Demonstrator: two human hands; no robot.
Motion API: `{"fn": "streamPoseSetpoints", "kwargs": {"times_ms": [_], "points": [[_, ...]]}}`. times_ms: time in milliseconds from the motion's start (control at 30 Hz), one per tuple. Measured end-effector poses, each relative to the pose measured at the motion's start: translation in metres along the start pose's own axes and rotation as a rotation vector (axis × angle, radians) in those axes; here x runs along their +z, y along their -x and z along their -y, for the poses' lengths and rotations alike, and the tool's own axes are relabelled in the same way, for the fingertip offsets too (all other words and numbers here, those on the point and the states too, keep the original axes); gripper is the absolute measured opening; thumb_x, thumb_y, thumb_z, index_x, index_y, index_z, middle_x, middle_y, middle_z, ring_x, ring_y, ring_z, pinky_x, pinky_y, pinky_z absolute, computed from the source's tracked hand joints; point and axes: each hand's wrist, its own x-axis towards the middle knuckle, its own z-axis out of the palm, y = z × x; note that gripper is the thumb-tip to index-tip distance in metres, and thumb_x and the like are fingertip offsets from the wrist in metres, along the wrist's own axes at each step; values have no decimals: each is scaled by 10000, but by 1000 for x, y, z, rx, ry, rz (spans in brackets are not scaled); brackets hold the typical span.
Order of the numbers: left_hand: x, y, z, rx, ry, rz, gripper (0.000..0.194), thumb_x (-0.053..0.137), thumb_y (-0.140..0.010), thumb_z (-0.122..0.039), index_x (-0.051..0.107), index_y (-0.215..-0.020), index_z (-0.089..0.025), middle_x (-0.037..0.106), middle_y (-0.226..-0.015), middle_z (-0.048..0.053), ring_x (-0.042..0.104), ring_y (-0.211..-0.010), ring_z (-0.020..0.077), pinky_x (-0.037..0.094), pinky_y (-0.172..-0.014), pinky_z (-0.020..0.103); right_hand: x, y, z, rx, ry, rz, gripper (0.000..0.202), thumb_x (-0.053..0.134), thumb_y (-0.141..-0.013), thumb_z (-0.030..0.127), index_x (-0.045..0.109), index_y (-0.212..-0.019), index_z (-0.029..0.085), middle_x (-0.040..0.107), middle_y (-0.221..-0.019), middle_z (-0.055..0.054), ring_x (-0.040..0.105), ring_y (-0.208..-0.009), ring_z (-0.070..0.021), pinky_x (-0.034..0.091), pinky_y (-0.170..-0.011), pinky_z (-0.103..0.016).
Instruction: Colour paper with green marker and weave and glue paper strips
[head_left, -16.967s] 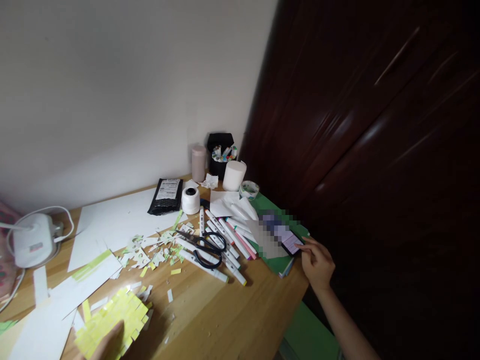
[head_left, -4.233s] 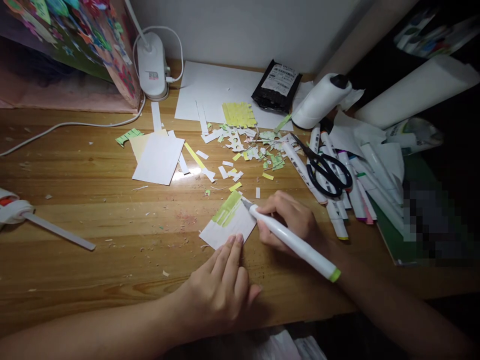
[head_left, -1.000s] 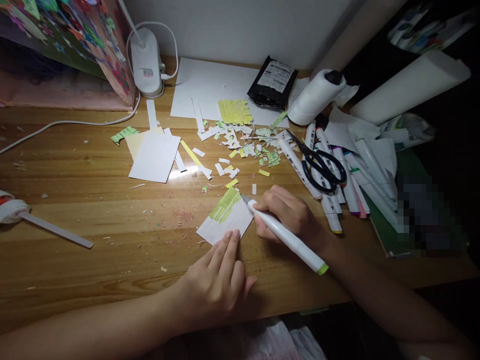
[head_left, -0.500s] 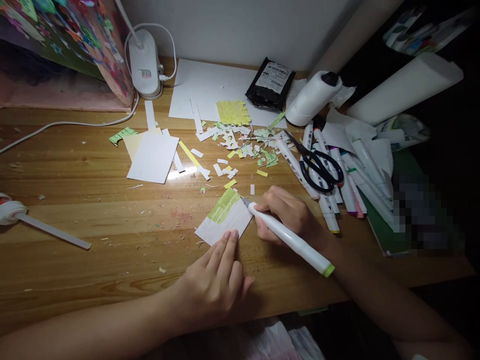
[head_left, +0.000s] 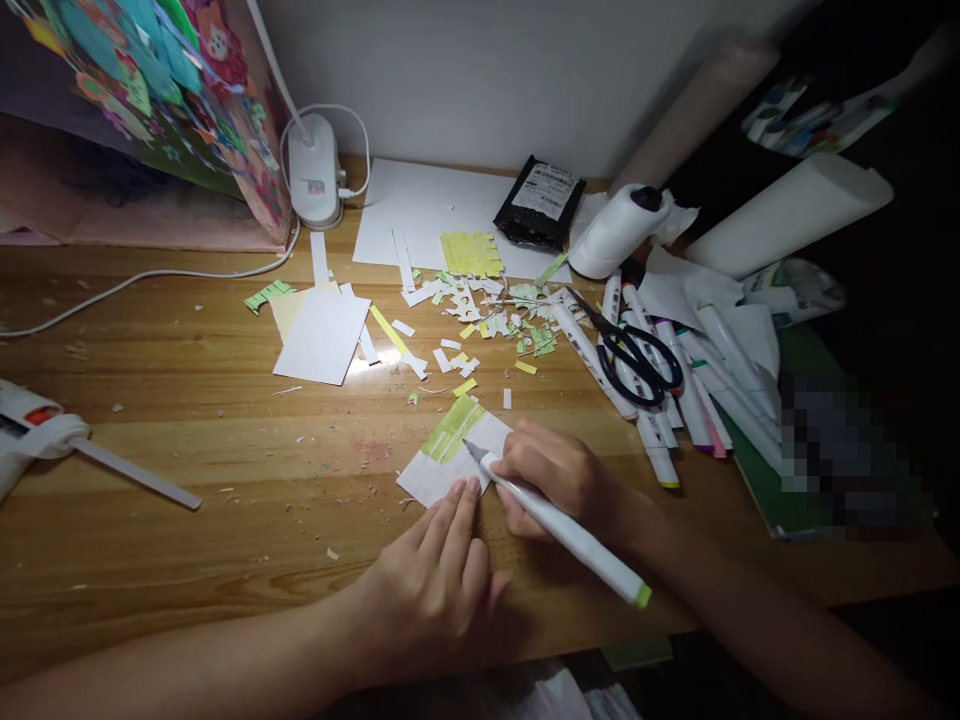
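Between my fingers and thumb, my right hand (head_left: pixel 559 478) grips a white marker (head_left: pixel 577 543) with a green end. Its tip points at a small white sheet of paper (head_left: pixel 431 482), by the lower edge of a yellow-green coloured band (head_left: pixel 452 427) along the sheet's far side. Two thin white gaps show in that band. My left hand (head_left: pixel 439 565) rests with fingertips stretched out on the sheet's near edge, pressing it to the wooden table; its other fingers are bent.
Paper scraps (head_left: pixel 480 310) litter the table behind the sheet. Black-handled scissors (head_left: pixel 637 360) lie on several markers (head_left: pixel 690 400) at the right. White cards (head_left: pixel 322 340) and a glue gun (head_left: pixel 45 430) are to the left. Behind stand a lamp base (head_left: pixel 315 180) and a black packet (head_left: pixel 540 200).
The marker tip has moved left and nearer me, from the band's right edge to its lower side. My left hand stays on the paper. The camera view has shifted slightly.
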Motion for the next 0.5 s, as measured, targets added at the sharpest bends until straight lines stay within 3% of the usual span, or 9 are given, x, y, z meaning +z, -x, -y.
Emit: {"fn": "streamPoseSetpoints", "kwargs": {"times_ms": [500], "points": [[3, 2, 0, 10, -36, -12, 247, 463, -875, -268, 580, -759, -83, 638, -1068, 258, 618, -1036, 289, 508, -864, 341, 7, 0, 4, 0, -50, -13, 202, 512, -719, 64, 467, -866, 194, 495, -659, 4, 433, -608, -147, 390, -571, -263]]}}
